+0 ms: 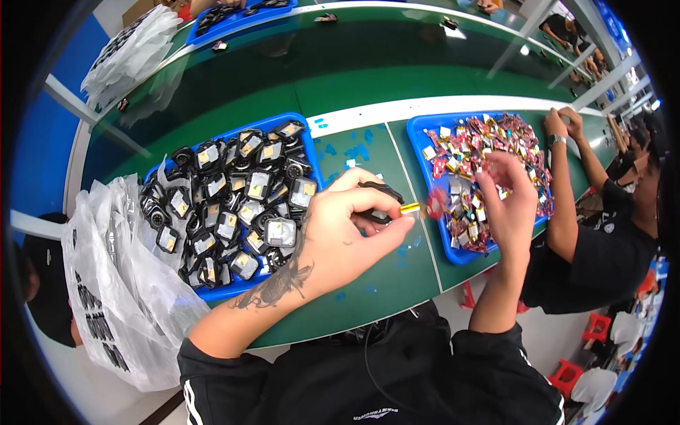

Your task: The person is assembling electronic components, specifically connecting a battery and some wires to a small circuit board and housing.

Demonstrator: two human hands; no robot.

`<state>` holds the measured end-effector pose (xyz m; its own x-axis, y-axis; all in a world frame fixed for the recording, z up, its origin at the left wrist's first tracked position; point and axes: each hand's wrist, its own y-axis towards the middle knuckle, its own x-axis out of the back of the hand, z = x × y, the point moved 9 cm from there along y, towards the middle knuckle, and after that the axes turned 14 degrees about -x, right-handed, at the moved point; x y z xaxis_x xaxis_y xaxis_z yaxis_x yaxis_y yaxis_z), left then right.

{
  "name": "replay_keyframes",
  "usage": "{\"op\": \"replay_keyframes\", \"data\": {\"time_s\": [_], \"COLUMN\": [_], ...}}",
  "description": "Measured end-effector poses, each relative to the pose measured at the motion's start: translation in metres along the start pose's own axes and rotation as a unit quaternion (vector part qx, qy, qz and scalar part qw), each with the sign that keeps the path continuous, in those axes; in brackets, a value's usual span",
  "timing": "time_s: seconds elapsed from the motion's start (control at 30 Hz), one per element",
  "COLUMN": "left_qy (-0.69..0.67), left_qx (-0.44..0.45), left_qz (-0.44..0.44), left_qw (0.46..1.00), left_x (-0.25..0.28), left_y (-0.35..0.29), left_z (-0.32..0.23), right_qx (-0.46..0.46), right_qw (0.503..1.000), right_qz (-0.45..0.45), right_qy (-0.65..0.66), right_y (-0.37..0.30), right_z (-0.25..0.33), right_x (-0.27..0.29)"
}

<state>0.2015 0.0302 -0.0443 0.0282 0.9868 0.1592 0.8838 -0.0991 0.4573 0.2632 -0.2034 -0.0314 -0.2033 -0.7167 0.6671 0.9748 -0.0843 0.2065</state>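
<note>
Left hand (347,230) closed, thumb and fingers clamped on a small black plastic casing (382,190); a shiny yellow strip (409,207) sticks out at the thumb tip. Right hand (513,205) blurred, fingers curled, above a blue plastic tray (416,142) of small red, yellow and white parts (474,134); can't tell if it grips anything. Blurred red piece (437,202) between the hands, holder unclear. Left: second blue plastic tray (314,159) heaped with black square-faced units (258,184); left forearm hides its lower right corner. Clear plastic bag (113,269) beside it. Co-worker's hands (563,124) past the right tray. Casing sits inside left-hand grip, over green tabletop (333,312), between trays, well apart from right hand.
</note>
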Motion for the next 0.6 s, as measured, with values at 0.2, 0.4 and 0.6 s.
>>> {"op": "replay_keyframes", "data": {"time_s": [0.2,0.4,0.6], "left_qy": [-0.048,0.07,0.163], "left_qx": [0.062,-0.026,-0.095], "left_qz": [0.001,0.023,0.044], "left_qw": [0.997,0.997,0.981], "left_x": [-0.003,-0.002,-0.005], "left_y": [-0.003,-0.004,-0.006], "left_z": [0.014,-0.004,-0.014], "right_qx": [-0.004,-0.043,-0.137], "right_qw": [0.944,0.884,0.8], "right_qz": [0.171,0.292,0.342], "right_qy": [0.282,0.363,0.473], "right_y": [-0.03,-0.03,-0.033], "right_z": [0.019,0.042,0.031], "right_x": [-0.024,-0.067,-0.082]}}
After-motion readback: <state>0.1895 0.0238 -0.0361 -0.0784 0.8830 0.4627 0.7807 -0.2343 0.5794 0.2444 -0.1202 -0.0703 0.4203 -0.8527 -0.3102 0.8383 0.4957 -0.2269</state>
